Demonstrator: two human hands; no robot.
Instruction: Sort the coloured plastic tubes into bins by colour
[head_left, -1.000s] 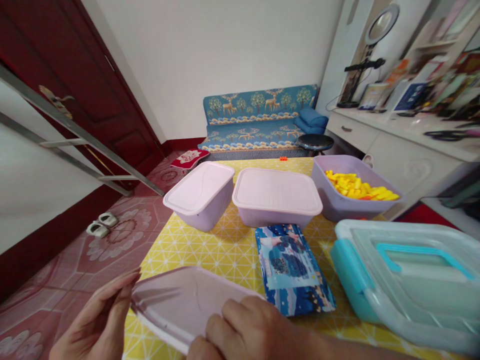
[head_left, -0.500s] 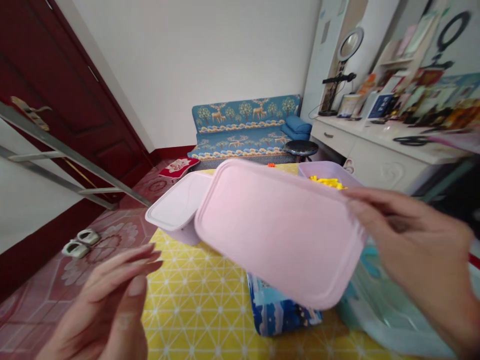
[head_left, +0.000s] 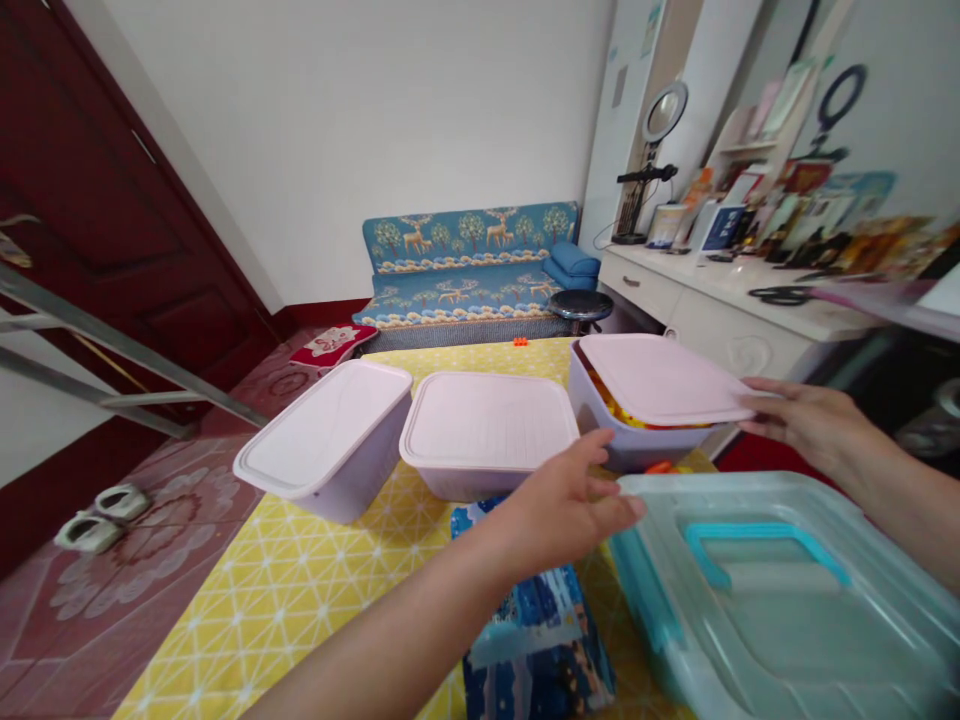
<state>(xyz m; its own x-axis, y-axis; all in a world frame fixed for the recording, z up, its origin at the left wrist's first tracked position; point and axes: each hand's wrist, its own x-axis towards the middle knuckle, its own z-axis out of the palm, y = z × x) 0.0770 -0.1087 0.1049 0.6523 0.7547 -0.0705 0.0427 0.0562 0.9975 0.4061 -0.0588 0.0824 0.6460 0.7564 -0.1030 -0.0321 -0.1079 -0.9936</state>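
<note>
A pale pink lid [head_left: 667,375] lies askew over the right-hand lilac storage box [head_left: 622,445]. Small yellow and orange pieces [head_left: 611,402] show in the gap on its near left side. My right hand [head_left: 795,420] grips the lid's right edge between thumb and fingers. Fingers apart and holding nothing, my left hand [head_left: 574,495] hovers just in front of this box, above a blue patterned packet [head_left: 525,640]. Beside it stand two more lilac boxes, the middle one [head_left: 480,482] and the left one [head_left: 356,475], both with pink lids on.
A translucent teal bin [head_left: 810,600] with a turquoise handle fills the near right of the yellow-clothed table [head_left: 300,580]. Small orange pieces [head_left: 520,342] lie at the far edge. Beyond are a black stool [head_left: 581,305], a blue sofa [head_left: 465,270] and a white dresser [head_left: 697,300].
My right hand has lowered the raised lid onto the right-hand box. My left hand has moved from the lower left across to that box. The middle box has come into full view.
</note>
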